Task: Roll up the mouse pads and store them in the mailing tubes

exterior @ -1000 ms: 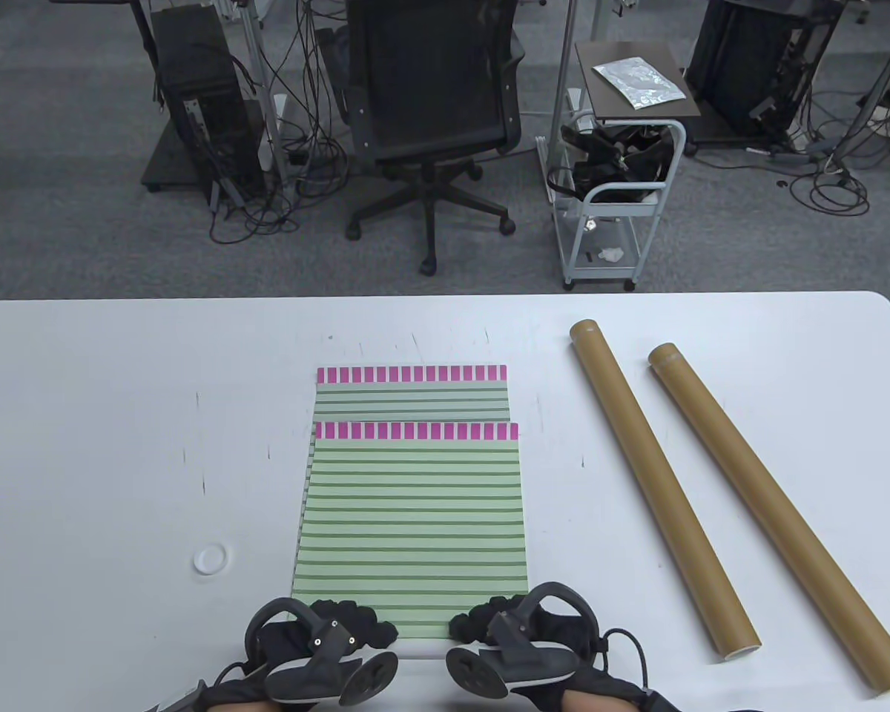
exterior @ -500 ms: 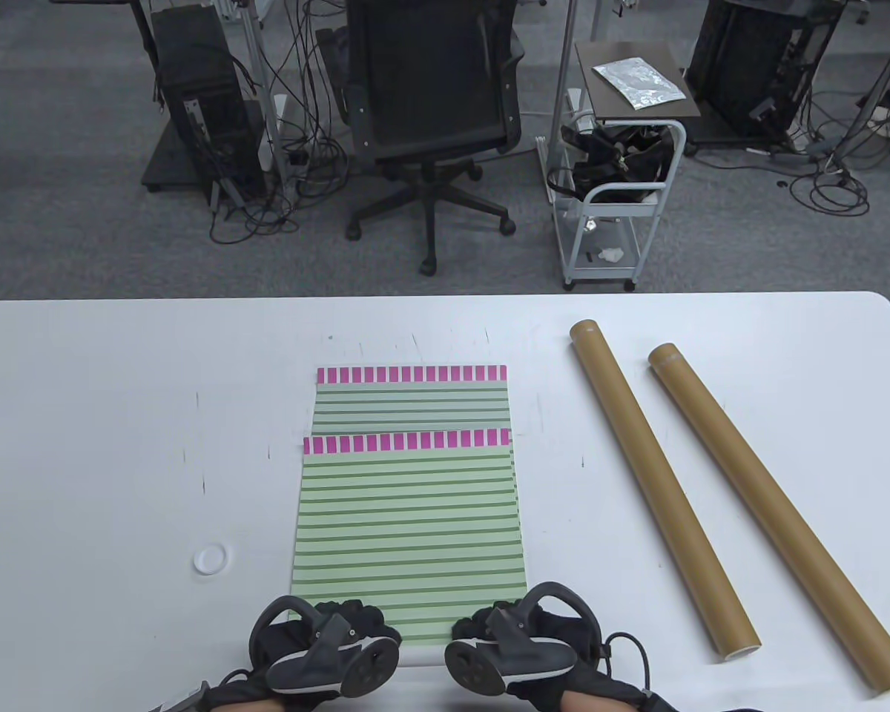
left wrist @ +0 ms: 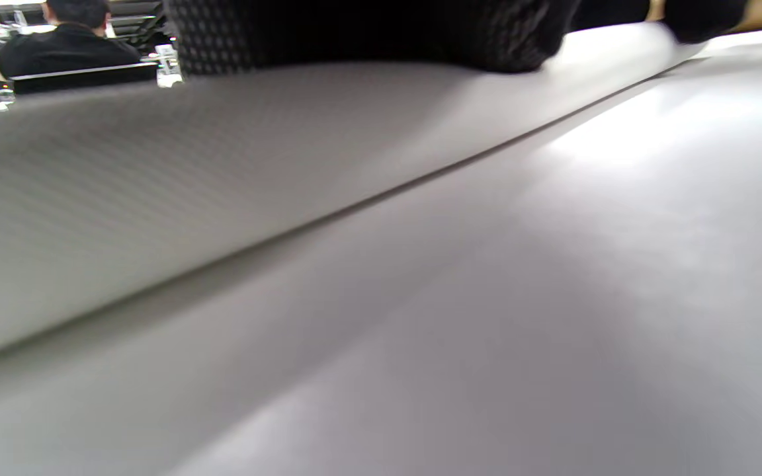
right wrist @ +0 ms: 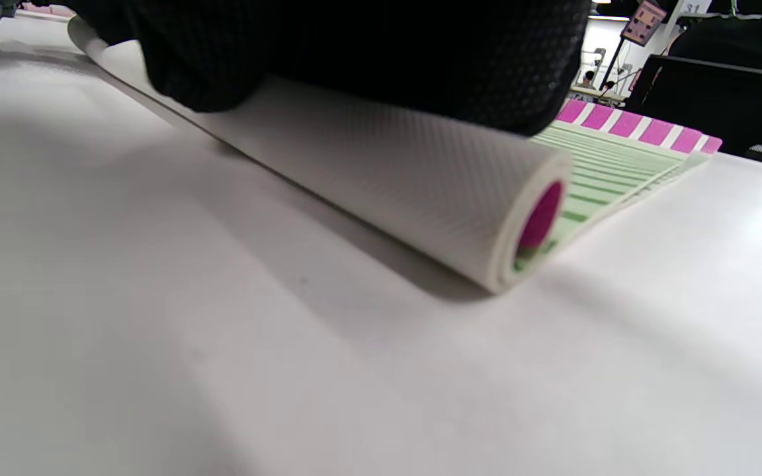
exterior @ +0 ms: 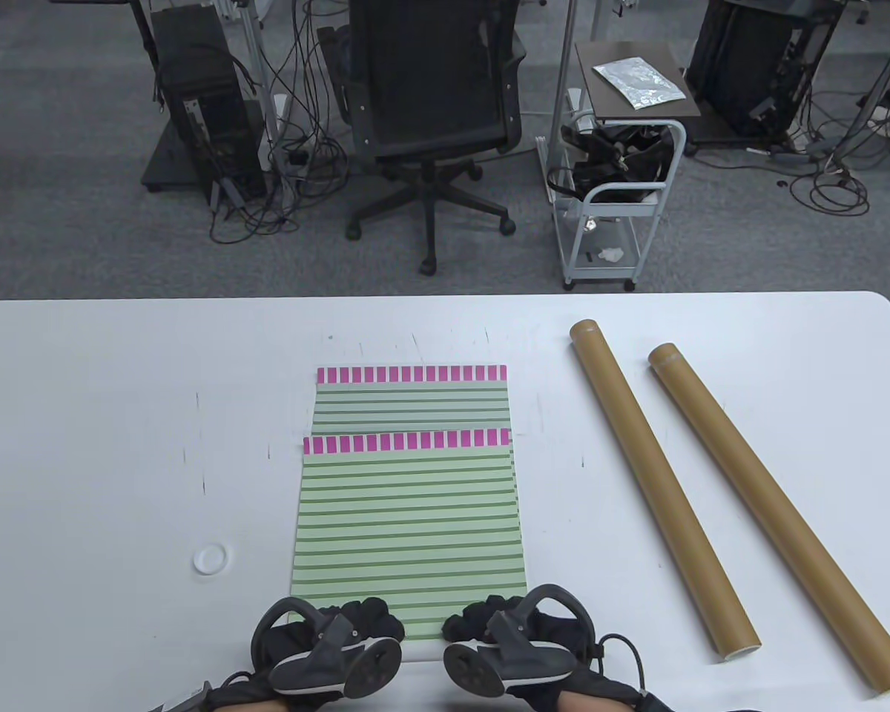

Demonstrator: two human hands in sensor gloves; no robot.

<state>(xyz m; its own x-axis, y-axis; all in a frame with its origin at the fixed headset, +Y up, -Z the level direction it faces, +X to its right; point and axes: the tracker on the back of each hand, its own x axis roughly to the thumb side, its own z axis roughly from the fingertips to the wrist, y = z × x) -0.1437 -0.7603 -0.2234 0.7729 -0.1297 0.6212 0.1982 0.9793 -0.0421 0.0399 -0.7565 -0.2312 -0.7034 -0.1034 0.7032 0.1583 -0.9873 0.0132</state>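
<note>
**Friend:** How much of the job is done?

**Me:** Only a little. I have just begun to roll the top mouse pad (exterior: 409,519). The edge next to me is curled into a small roll (right wrist: 421,192), and the white back faces out. Most of the pad lies flat out past my fingers.

**Friend:** What are your hands doing?

**Me:** My left grip (exterior: 326,641) and my right grip (exterior: 515,638) both sit on the roll, side by side. The fingers of each are curled over it and hold it down, so both are grasping the roll.

**Friend:** Is there another pad?

**Me:** Yes. A second mouse pad (exterior: 411,393) lies under the first one. It sticks out far ahead of my hands, and it is all flat.

**Friend:** Where are the tubes?

**Me:** Two brown mailing tubes lie on the table (exterior: 104,415), off to the right of my right grip. The near tube (exterior: 660,482) and the far tube (exterior: 775,512) have nothing in them that I can see.

**Friend:** So what is left?

**Me:** I think nearly all of it. I must finish this roll, slide it into a tube, then do the same with the other pad. A small white cap (exterior: 211,558) sits to the left of my left grip.
</note>
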